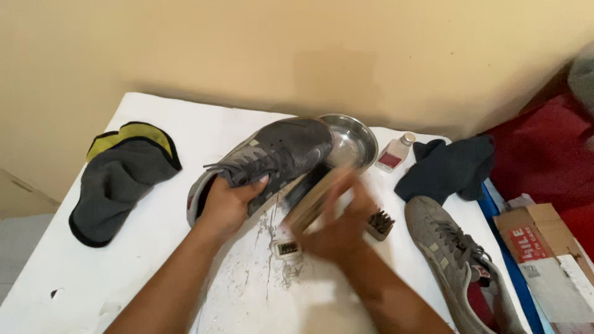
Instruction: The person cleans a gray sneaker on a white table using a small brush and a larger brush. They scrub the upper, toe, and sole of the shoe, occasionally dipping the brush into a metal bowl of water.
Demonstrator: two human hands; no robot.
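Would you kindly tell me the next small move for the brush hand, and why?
Probably bring the brush in the right hand back along the sole edge of the grey sneaker, since the left hand holds it tilted on its side and the brush sits beside it.

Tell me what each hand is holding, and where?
Left hand grips the grey shoe at its heel opening. Right hand, blurred, holds a wooden brush by its back.

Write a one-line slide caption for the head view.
Left hand grips a grey sneaker on a white table while the blurred right hand holds a brush beside it.
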